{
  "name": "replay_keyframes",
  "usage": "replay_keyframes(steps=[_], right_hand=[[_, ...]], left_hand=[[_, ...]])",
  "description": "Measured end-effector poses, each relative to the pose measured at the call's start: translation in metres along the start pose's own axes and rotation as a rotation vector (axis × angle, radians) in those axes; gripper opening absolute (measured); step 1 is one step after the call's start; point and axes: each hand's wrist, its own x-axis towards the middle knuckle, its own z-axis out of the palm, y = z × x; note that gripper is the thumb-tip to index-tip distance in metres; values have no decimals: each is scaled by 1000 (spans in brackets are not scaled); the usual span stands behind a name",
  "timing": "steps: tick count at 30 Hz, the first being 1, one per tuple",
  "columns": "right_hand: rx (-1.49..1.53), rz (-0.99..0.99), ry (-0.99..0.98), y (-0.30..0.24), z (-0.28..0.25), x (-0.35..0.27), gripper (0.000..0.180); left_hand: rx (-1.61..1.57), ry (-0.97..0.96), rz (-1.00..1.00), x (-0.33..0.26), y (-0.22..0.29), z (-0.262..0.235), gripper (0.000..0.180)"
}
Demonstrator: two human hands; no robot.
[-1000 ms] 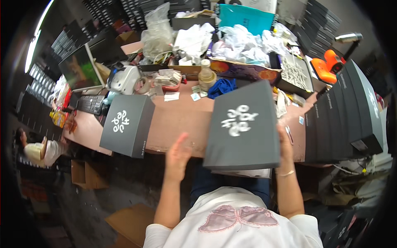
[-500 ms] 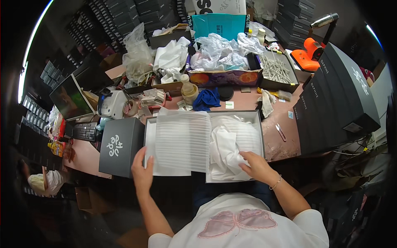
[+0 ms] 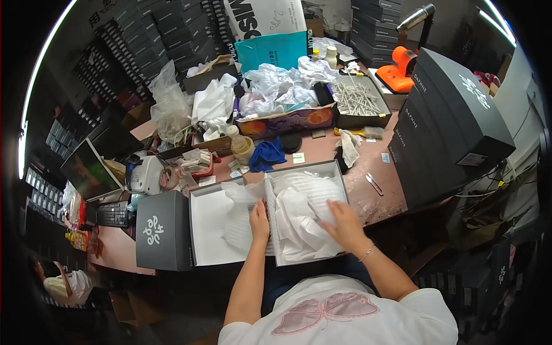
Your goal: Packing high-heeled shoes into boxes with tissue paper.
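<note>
A closed box [image 3: 164, 233] is resting on the table [image 3: 118, 247]. Beside it, foam [image 3: 237, 224] is partly covering an upturned lid [image 3: 207, 233]. The left hand [image 3: 260, 223] is meeting the foam; its grip is not showing clearly. Paper [image 3: 296, 230] is filling the open box [image 3: 325, 167]; the right hand [image 3: 344, 226], grip released, is spreading over the paper.

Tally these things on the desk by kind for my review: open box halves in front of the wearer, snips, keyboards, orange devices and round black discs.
Open box halves: 2
Snips: 1
Keyboard: 1
Orange device: 1
Round black disc: 1
Total: 6
</note>
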Motion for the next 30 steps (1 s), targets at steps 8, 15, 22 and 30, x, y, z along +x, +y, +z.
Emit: replay_keyframes(steps=[8,15,22,30], right_hand=[[503,487,-138,93,14,-41,48],[989,673,-210,121,-2,-58,34],[673,399,-146,77,14,-31,38],[262,-20,-281,-17,10,24,63]], left_hand=[[625,88,399,-20,14,6,43],[-63,-108,166,-21,42,46,78],[-98,-113,-285,27,-23,0,81],[-344,194,170,-41,57,-53,38]])
